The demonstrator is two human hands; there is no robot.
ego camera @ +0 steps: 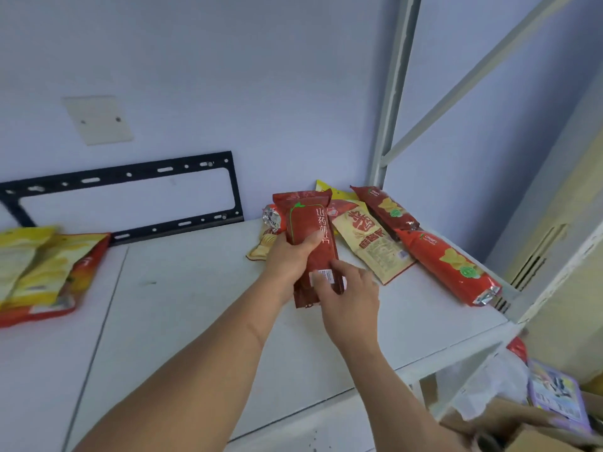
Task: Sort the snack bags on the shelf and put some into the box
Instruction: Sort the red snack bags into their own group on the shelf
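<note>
Above the shelf [182,288], upright dark-red snack bag [311,236], long axis vertical, both grips pinching it: left hand [290,256], right hand [350,298]

Left of your left hand [288,256], the white shelf [182,288] lay bare as far as the yellow bag pile [42,269]. Just right of your right hand [350,298], a tan bag [372,246] and a long red bag [447,265] blocked passage. Beyond both hands, more bags crowded the shelf post [390,102].
</note>
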